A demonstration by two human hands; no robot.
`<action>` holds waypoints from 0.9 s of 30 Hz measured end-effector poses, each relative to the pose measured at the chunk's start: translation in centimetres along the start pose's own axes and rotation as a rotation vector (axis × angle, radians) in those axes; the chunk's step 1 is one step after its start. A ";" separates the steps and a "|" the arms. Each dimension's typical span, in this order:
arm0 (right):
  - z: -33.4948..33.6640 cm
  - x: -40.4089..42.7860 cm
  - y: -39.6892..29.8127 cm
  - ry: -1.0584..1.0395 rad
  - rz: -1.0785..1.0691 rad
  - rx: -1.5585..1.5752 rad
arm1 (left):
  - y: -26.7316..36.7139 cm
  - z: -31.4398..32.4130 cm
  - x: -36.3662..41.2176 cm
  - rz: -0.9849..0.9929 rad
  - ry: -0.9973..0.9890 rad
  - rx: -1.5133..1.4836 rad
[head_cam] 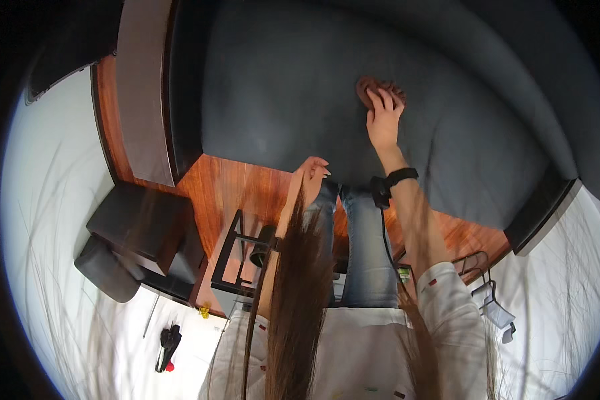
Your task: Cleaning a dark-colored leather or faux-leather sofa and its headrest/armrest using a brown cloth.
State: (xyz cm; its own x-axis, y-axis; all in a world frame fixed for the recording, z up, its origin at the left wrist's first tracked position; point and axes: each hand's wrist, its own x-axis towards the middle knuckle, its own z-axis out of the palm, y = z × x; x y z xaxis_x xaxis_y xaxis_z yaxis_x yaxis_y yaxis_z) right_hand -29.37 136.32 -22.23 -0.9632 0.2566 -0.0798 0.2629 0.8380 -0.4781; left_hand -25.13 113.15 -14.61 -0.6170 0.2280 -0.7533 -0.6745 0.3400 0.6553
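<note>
My right hand reaches forward, its fingers pressed on a bunched brown cloth that lies on a wide dark grey upholstered surface, which looks like a sofa seat or bed. A black band with a small dark device is on the right wrist. Nearer my body, my left hand hovers by the front edge of the surface, fingers loosely curled, with nothing seen in it. Hair hangs across part of the left forearm.
A padded dark side with a grey-brown top bounds the surface at left. Lower left are a dark cabinet and a black metal frame on the wooden floor. Clothes hangers are at lower right.
</note>
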 end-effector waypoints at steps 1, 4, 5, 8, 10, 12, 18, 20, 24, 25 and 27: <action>-0.2 -0.2 0.3 -0.025 0.009 0.059 | 0.3 0.1 0.4 0.041 -0.012 0.052; -0.6 1.1 1.4 -0.001 0.020 0.135 | 0.3 0.2 1.0 0.121 0.040 0.103; -0.6 1.7 1.7 0.024 0.027 0.148 | -0.1 -0.3 1.2 0.145 0.064 0.110; -1.6 5.8 4.2 0.181 0.027 0.075 | 0.4 -0.5 1.6 0.123 0.063 0.121; -1.0 9.1 5.7 0.205 0.078 0.068 | 0.3 -0.8 2.3 0.111 0.065 0.116; 0.3 12.0 7.1 0.261 0.148 0.010 | -0.9 -1.1 2.7 0.136 0.067 0.096; 1.6 10.5 -2.3 0.013 -0.111 -0.349 | -1.3 -1.7 1.3 0.013 0.118 0.089; 2.4 7.1 -3.3 -0.018 -0.201 0.031 | -0.3 -1.3 1.6 -0.026 0.113 0.075; 1.2 3.9 -0.9 -0.153 -0.277 0.258 | 0.9 0.8 2.5 0.011 0.031 0.083; 0.6 4.3 -0.1 -0.070 -0.250 0.237 | 1.2 0.7 2.3 0.047 0.042 0.088; -0.8 6.1 1.6 0.056 -0.101 0.197 | 2.3 0.4 1.7 0.018 0.044 0.068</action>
State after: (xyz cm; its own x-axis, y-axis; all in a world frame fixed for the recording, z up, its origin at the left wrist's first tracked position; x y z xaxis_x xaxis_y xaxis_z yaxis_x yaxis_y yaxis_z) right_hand -34.76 139.64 -22.76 -0.9781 0.2070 0.0229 0.1441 0.7519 -0.6434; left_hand -27.60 114.69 -14.40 -0.6468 0.1950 -0.7373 -0.6350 0.3979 0.6622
